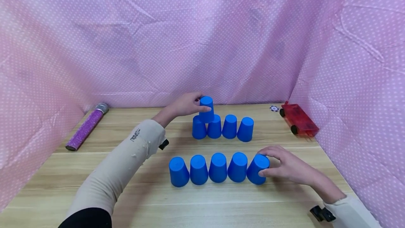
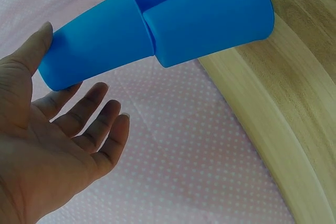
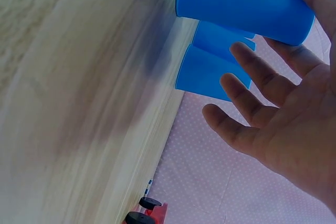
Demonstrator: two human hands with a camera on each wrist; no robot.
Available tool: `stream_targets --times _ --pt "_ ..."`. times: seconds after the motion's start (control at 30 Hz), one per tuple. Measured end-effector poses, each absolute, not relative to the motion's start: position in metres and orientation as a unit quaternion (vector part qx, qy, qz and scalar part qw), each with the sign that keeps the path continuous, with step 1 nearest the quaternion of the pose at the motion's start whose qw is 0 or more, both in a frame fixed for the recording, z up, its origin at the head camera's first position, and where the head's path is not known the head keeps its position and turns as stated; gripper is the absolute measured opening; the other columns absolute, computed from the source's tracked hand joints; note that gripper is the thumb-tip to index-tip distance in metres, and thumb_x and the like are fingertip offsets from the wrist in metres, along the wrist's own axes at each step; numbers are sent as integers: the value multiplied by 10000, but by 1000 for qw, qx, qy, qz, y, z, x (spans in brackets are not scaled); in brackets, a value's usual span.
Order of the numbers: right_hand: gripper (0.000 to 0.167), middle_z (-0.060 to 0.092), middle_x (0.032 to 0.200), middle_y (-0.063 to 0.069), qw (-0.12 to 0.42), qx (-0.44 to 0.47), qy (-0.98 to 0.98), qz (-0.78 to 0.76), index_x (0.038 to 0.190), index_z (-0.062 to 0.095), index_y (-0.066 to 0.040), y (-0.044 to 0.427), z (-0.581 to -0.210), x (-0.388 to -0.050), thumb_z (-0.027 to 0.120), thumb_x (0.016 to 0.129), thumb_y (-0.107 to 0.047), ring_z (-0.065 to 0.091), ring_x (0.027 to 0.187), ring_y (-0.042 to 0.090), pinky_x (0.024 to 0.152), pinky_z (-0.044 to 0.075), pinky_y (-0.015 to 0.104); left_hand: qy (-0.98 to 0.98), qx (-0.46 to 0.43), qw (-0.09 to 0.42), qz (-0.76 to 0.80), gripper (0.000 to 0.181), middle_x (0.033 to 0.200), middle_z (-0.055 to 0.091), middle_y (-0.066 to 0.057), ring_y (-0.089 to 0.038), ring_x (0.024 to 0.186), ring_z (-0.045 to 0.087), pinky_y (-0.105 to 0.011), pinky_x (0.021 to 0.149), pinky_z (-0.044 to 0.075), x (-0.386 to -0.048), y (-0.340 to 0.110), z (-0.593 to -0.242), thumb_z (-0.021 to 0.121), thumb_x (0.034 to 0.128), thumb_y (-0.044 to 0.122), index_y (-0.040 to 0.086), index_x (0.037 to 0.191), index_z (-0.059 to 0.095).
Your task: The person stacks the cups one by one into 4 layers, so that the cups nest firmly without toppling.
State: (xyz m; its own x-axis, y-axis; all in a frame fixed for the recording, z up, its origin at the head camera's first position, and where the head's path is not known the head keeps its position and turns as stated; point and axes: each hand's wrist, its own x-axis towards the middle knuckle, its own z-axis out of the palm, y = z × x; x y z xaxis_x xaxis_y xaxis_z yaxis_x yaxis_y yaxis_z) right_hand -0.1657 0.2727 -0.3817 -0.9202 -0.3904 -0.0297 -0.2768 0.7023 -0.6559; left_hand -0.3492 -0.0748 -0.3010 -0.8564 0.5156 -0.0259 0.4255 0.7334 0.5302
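Between thumb and index finger, my left hand [image 1: 186,105] pinches an upside-down blue cup [image 1: 207,114]. That cup sits across the two leftmost cups of the back row, one of them the left end cup [image 1: 199,128]. In the left wrist view the held cup [image 2: 100,40] meets a lower cup [image 2: 215,19], and the other fingers are loosely bent off it. My right hand [image 1: 291,167] grips the right end cup [image 1: 255,172] of the front row, which stands on the table. The right wrist view shows thumb and index finger on this cup [image 3: 241,3].
Several upside-down blue cups stand in the front row, such as the middle cup [image 1: 218,168]. A purple glittery microphone [image 1: 87,127] lies at left on the wooden table [image 1: 221,207]. At back right are a red toy car [image 1: 299,119] and a poker chip [image 1: 274,108]. Pink dotted cloth [image 1: 202,45] hangs around.
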Motion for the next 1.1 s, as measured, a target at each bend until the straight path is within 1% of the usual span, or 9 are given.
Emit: stream_targets --times 0.13,0.27,0.43,0.57,0.67,0.8,0.93,1.03,1.1 --pt "513 619 1329 99 79 -184 919 -340 1270 651 -180 273 -381 -165 779 847 -441 487 1299 435 984 429 712 922 249 100 280 787 1476 522 -121 -328 1379 491 -535 1072 476 -348 -83 -301 668 904 551 145 1521 397" --pt "500 617 1328 97 76 -186 918 -342 1269 650 -191 273 -381 -164 777 852 -435 490 1294 430 979 434 709 922 241 106 284 800 1494 506 -137 -337 1401 474 -547 1094 453 -342 -100 -300 648 915 558 139 1536 368" --pt "512 606 1345 108 83 -180 919 -342 1282 644 -186 273 -381 -164 772 855 -438 485 1301 436 977 436 708 927 240 96 274 732 1489 515 -142 -343 1396 474 -560 1110 429 -330 -126 -299 606 953 540 137 1525 391" --pt "516 609 1340 111 85 -177 920 -340 1279 646 -181 272 -381 -164 776 852 -439 490 1296 436 974 445 700 922 267 82 267 642 1471 538 -124 -341 1378 488 -579 1092 437 -317 -144 -299 587 977 508 130 1481 460" --pt "512 623 1317 100 80 -181 920 -338 1262 654 -181 271 -381 -164 782 844 -447 505 1279 425 972 456 685 919 278 88 264 580 1449 562 -87 -321 1365 498 -574 1075 454 -304 -154 -299 582 981 507 158 1439 518" --pt "525 633 1301 94 72 -186 921 -336 1252 659 -171 269 -381 -166 788 833 -459 521 1261 413 973 463 670 916 282 117 261 528 1408 594 -42 -283 1334 525 -544 1061 477 -287 -166 -304 586 983 497 191 1411 548" --pt "541 635 1297 102 72 -182 920 -339 1258 658 -153 268 -380 -165 795 828 -451 524 1255 410 972 468 664 906 297 171 250 519 1394 604 -17 -275 1324 540 -521 1068 480 -272 -176 -317 600 982 467 196 1421 540" --pt "533 641 1288 92 72 -179 921 -337 1252 661 -159 268 -380 -165 798 826 -449 527 1251 404 968 473 658 894 308 220 239 522 1430 583 -61 -316 1347 521 -540 1077 469 -263 -183 -328 609 986 409 184 1448 514" --pt "523 645 1281 87 70 -181 922 -336 1246 663 -163 267 -380 -165 797 828 -446 530 1247 403 965 473 659 890 311 241 232 517 1452 562 -94 -350 1364 499 -568 1072 463 -259 -188 -332 616 984 354 172 1455 502"
